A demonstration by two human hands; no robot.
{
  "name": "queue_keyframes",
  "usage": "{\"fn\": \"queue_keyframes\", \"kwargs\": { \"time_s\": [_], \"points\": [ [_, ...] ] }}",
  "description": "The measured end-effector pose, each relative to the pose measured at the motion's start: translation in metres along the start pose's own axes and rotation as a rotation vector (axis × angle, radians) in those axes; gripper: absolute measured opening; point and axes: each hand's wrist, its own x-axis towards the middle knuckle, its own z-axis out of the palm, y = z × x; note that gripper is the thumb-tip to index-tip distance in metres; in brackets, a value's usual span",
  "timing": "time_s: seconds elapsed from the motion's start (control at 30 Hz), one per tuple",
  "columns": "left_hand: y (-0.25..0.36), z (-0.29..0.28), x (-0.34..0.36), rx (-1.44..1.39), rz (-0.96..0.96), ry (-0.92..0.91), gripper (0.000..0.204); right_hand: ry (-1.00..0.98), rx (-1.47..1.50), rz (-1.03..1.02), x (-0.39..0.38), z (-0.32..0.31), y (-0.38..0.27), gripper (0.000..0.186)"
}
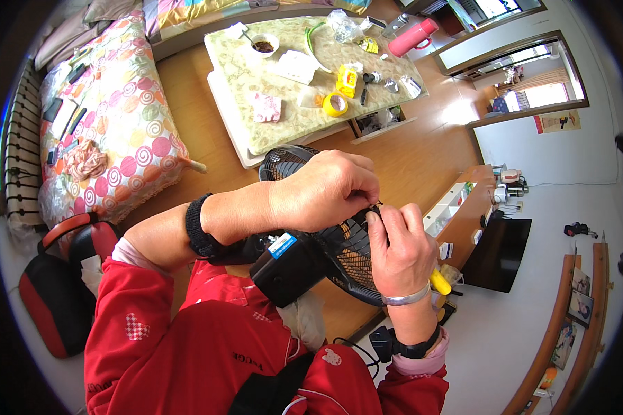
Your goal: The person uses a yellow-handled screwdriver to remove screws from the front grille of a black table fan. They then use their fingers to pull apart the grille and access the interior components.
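A black electric fan (346, 252) lies across my lap, its round wire grille tilted and partly covered by my arms. Its black boxy motor housing (289, 271) bears a blue and white label. My left hand (329, 190) reaches over the grille, thumb and fingers pinched together at the rim on something too small to make out. My right hand (403, 252) is closed beside it, thumb and fingers gripping the black edge of the grille. The two hands' fingertips nearly meet. A yellow handle-like piece (440, 281) shows beside my right wrist; whether I hold it is hidden.
Ahead stands a marble-patterned table (284, 97) with a bowl (264, 46), yellow tape (335, 104) and a pink thermos (412, 37). A bed with a dotted cover (135, 124) is at left, near a red and black bag (57, 297). A television (497, 256) stands at right.
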Motion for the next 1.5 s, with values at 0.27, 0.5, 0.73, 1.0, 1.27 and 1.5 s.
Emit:
{"fn": "queue_keyframes", "kwargs": {
  "time_s": [0.27,0.5,0.73,1.0,1.27,1.5],
  "points": [
    [0.004,0.002,-0.005,0.189,0.099,0.016,0.009,-0.002,-0.008,-0.003,-0.001,0.0,0.001,0.015],
    [0.005,0.011,-0.015,0.151,0.094,0.122,0.017,0.001,-0.002,0.005,0.0,0.001,0.001,0.016],
    [0.002,0.003,-0.015,0.011,-0.002,0.05,0.02,-0.004,0.001,0.009,-0.001,0.001,0.0,0.015],
    [0.001,0.002,-0.005,0.096,0.118,0.056,0.011,0.015,0.001,0.002,-0.002,0.002,0.001,0.015],
    [0.005,0.005,-0.007,0.192,0.156,0.07,0.01,0.013,0.001,-0.009,-0.002,0.001,0.002,0.015],
    [-0.001,0.003,-0.006,0.037,0.115,0.058,0.01,0.013,0.003,-0.006,-0.001,0.001,0.002,0.015]
  ]
}}
